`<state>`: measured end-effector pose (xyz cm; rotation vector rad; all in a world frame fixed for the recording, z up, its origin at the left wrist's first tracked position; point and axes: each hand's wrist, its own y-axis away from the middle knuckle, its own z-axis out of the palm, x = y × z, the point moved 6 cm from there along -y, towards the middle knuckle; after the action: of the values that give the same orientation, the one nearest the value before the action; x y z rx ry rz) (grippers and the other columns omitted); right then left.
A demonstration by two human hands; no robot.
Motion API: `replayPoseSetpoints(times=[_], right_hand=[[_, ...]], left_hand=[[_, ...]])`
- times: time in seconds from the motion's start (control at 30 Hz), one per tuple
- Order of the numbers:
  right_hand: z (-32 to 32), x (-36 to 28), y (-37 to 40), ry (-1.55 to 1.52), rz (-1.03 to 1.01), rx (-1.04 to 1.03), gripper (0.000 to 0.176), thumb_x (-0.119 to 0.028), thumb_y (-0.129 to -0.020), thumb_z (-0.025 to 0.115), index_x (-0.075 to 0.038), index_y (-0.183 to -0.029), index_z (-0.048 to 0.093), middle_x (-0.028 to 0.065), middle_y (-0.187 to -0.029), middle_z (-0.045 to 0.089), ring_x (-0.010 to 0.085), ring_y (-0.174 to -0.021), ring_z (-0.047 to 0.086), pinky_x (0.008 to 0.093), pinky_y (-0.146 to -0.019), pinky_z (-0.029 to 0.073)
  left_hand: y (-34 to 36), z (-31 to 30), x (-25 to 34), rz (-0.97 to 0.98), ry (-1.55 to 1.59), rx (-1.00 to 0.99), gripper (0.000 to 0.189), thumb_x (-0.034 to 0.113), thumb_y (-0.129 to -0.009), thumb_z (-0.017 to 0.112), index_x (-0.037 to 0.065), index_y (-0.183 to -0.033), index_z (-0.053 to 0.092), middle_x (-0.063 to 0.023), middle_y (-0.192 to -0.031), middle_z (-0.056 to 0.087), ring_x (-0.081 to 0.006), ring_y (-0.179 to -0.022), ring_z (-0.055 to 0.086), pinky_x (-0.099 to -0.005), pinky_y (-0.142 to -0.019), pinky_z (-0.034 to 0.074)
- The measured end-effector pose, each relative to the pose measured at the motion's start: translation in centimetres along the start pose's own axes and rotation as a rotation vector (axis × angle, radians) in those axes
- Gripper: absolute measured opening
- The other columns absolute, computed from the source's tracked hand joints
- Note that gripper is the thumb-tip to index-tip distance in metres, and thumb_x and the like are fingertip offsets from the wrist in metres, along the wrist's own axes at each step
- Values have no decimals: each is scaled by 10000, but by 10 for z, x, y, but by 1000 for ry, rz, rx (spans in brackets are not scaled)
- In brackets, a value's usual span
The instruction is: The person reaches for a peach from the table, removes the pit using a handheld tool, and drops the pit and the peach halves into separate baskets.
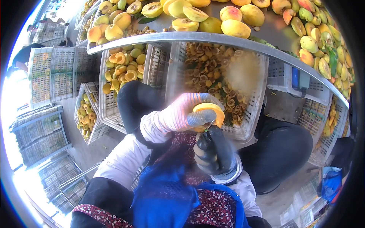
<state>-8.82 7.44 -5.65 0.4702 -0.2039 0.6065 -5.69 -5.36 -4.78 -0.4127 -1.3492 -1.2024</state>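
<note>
Many whole fruits (pixel 235 28) lie uncut on the surface (pixel 213 37). One crate (pixel 104 95) already holds cut pieces. The left hand (pixel 178 114) grips a fruit (pixel 209 112) over the scrap crate (pixel 249 114). The right hand (pixel 215 150) is fisted just beneath; what it holds is blurred.

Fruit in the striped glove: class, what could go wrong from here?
1. The right hand works tight under the fruit, beside the fingers of the left hand; a slip might nick them.
2. The fruit appears held over the crate of scraps; if it slipped, it could drop among them.
</note>
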Motion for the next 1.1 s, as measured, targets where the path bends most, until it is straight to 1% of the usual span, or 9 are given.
replayPoseSetpoints(times=[0.17,0.37,0.47,0.53,0.67,0.83,0.87,0.97,1.1], right_hand=[[12,12,-6,-224,151,-316,471,-524,-964,340,-90,-896,512,-12,-556,378,69,-372,309,205,-295,261],[11,14,-8,-393,146,-350,521,-539,-943,368,-30,-902,471,69,-613,442,115,-378,345,233,-286,284],[18,8,-4,-63,17,-457,473,-535,-955,358,-82,-910,484,11,-588,405,76,-399,354,211,-309,302],[22,0,-1,-92,-59,-428,482,-544,-952,357,-79,-920,483,14,-586,408,77,-400,354,220,-316,318],[-13,-10,-13,-120,-186,-83,486,-542,-949,369,-83,-907,521,2,-562,398,95,-403,355,225,-328,291],[-19,-16,-14,134,-231,84,423,-505,-945,426,-104,-902,554,9,-583,460,118,-432,402,251,-365,310],[-24,-17,-14,101,-243,139,399,-492,-942,443,-112,-907,556,16,-603,493,136,-440,431,268,-381,339],[-26,-19,-11,162,-279,315,386,-488,-931,470,-112,-909,555,15,-613,503,151,-454,461,278,-385,355],[-15,-32,-6,761,-540,448,352,-441,-900,561,-95,-967,563,21,-628,528,136,-459,500,257,-386,370]], left_hand=[[4,2,-3,29,-48,73,299,309,-888,627,60,-1054,611,-10,-865,636,-69,-754,568,-234,-662,487],[9,13,-23,30,356,209,477,410,-871,624,12,-1127,566,-72,-914,649,-119,-807,617,-241,-716,496],[10,13,-32,-7,562,389,536,469,-861,611,8,-1128,562,-81,-910,648,-147,-817,633,-274,-751,517],[13,5,-38,-8,571,576,599,540,-849,586,-6,-1097,579,-84,-908,651,-163,-820,644,-308,-773,533],[42,-14,-14,-42,371,678,607,555,-853,566,-12,-1066,596,-82,-906,656,-158,-794,645,-294,-758,528],[131,-109,27,428,-119,1181,436,381,-916,553,-14,-1096,594,-91,-966,639,-170,-848,629,-296,-777,514],[144,-135,37,474,-265,1167,395,348,-912,580,5,-1108,594,-93,-996,633,-181,-888,624,-303,-780,514],[167,-178,48,-154,-1643,1322,311,232,-834,680,26,-1054,604,-140,-968,620,-241,-877,600,-322,-777,492],[89,-119,98,215,-1273,1215,173,204,-788,703,91,-903,640,-86,-915,636,-259,-826,612,-336,-722,496]])
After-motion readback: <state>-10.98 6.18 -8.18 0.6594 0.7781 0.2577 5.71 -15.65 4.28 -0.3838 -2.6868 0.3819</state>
